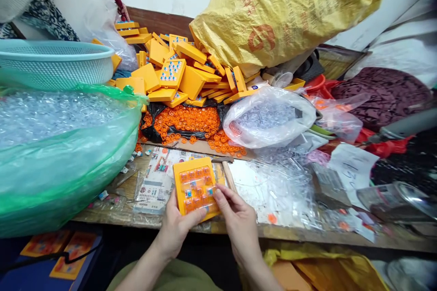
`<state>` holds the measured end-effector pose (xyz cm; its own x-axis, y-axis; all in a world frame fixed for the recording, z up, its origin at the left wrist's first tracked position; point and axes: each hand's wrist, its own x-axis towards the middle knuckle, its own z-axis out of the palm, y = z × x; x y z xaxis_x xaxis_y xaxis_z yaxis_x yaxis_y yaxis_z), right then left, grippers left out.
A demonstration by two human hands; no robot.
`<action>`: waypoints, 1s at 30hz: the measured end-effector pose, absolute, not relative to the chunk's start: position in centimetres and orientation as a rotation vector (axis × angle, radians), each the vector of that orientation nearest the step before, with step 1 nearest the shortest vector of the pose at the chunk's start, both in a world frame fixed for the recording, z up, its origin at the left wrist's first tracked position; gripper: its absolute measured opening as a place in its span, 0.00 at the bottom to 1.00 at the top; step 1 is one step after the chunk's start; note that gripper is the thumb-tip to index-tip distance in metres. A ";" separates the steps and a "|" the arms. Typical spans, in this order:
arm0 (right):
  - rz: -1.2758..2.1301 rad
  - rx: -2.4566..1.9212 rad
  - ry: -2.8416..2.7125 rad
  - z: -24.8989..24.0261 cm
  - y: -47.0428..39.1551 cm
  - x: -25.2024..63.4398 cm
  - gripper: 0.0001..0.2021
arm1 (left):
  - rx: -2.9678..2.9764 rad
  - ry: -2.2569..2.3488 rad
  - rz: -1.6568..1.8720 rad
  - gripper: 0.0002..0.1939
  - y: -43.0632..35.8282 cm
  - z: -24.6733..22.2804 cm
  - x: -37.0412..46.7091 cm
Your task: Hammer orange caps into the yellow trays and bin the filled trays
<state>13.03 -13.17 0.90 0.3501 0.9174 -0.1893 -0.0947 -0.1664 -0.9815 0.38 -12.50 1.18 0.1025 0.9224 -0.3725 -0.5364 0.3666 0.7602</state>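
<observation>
A flat yellow plastic case (195, 165) is tilted toward me above the front edge of the workbench. Rows of clear-and-orange round pieces sit in it, with a few blue ones among them. My left hand (177, 225) grips its lower left corner, thumb across the front. My right hand (237, 213) is at the case's right side, with thumb and forefinger pinched together near the end of a row. Whatever those fingertips hold is too small to make out. Just behind the case lies a hammer (228, 173) with a wooden handle.
Yellow cases (193, 82) are heaped at the back, beside a large yellow sack (290, 13). Orange rings (187, 118) spill from a black bag. A green bag (68, 154) of clear pieces fills the left; a white bag (269, 118) of similar pieces stands right of centre.
</observation>
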 end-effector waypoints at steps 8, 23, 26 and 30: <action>1.058 -1.356 -0.571 0.5 -14.1 11.3 0.16 | 0.788 1.289 1.244 0.23 -13.8 1.1 0.9; 1.391 -1.116 -0.468 1.5 -13.5 11.2 0.22 | 0.787 1.376 1.421 0.21 -15.2 -0.3 1.2; 1.321 -1.265 -0.679 1.2 -12.2 12.2 0.19 | 0.681 1.222 1.291 0.25 -13.8 0.9 0.2; 1.138 -1.303 -0.844 4.0 -8.6 13.6 0.24 | 0.393 0.911 1.103 0.35 -11.9 1.8 -1.2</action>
<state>13.56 -8.55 4.01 0.2707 0.9542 -0.1275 -0.1547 -0.0876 -0.9841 -1.25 -11.89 1.78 0.1514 0.8891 -0.4319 -0.5918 0.4315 0.6809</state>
